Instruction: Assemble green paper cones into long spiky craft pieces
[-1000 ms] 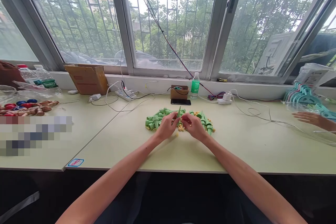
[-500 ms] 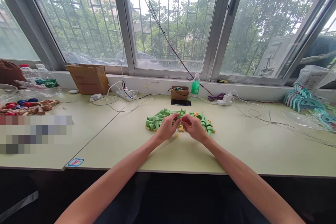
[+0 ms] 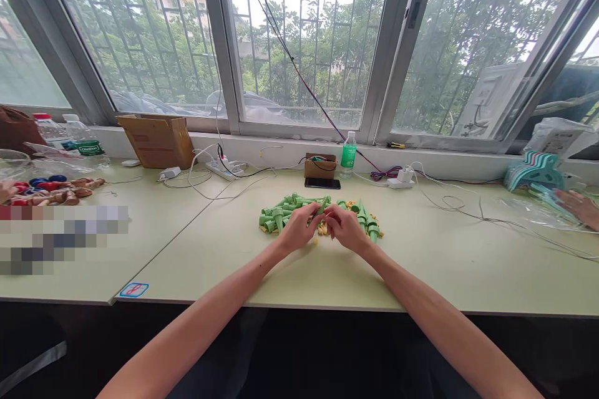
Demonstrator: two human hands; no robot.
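Over the middle of the table, my left hand is closed around a green plastic spike, whose pointed end sticks up between the fingers. Right beside it, my right hand is pinched at the lower end of that spike; what lies between its fingertips is too small and hidden to name. A pile of green cone-shaped spikes lies to the left of my hands. More green spikes lie to the right, with small yellow pieces scattered among and under them.
A phone, a small cardboard box and a green-labelled bottle stand behind the pile. Power strips and cables run along the windowsill. Another person's hand touches teal hangers at right. Red and blue wooden-handled items lie left.
The spike in my left hand has tilted to the right, and my fingertips have drawn closer together. At far right another person's hand has come in among the hangers; fingers also appear at far left.
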